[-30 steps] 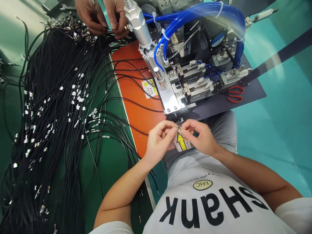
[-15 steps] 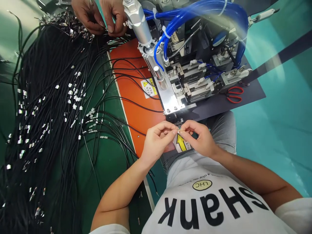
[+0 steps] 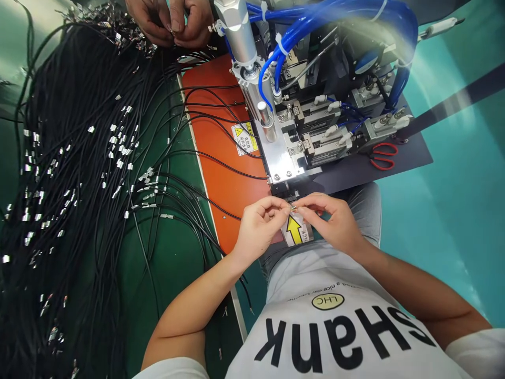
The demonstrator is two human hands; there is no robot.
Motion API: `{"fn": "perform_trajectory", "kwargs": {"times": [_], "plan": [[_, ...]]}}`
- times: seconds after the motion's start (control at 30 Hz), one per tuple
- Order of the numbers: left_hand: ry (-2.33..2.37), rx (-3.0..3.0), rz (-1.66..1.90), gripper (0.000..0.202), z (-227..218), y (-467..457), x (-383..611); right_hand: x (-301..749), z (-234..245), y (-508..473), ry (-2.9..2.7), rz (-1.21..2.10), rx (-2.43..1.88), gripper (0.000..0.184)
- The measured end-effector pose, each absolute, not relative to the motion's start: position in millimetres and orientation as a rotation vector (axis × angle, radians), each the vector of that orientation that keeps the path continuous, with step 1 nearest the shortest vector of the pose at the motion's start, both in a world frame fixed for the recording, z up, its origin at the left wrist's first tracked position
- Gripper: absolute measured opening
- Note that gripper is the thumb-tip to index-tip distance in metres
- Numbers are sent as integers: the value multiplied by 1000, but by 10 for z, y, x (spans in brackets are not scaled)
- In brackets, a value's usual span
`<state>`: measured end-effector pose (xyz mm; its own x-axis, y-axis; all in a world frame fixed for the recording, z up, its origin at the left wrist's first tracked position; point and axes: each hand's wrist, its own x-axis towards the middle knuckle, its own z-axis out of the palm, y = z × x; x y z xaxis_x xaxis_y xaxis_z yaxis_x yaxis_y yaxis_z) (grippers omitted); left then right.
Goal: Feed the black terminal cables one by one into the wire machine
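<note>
Left hand (image 3: 258,227), right hand (image 3: 334,223): both closed in narrow pinch, fingertips meeting on small metal terminal (image 3: 294,209). Terminal sits just in front of pneumatic machine (image 3: 282,158), above yellow arrow label (image 3: 295,231).
Terminal probably very light, thin, easy to bend, slippery. Better hold by flat sides, soft pressure.
Versus 0.5 s ago: pinch stays in same place; co-worker's hands (image 3: 173,21) now closer together over black wires (image 3: 79,158).

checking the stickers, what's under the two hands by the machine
A white yellow-arrow label shows below the left hand and right hand, which together pinch a tiny metal piece. The label's side edges and the surface beneath the palms are covered.
</note>
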<state>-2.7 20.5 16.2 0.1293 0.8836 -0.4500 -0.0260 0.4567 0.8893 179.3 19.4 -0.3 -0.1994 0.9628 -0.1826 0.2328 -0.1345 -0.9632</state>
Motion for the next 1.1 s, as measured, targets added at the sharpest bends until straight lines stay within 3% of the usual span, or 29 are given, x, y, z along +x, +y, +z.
{"fn": "perform_trajectory", "kwargs": {"times": [0.47, 0.97, 1.1], "plan": [[1284, 935, 791, 22, 174, 197, -32, 1692, 10, 185, -1432, 1217, -1402, 4], [1309, 1043, 746, 20, 133, 187, -23, 1691, -54, 200, -1434, 1228, -1346, 7], [1333, 1298, 732, 19, 114, 167, -52, 1731, -114, 215, -1360, 1308, -1331, 9]]}}
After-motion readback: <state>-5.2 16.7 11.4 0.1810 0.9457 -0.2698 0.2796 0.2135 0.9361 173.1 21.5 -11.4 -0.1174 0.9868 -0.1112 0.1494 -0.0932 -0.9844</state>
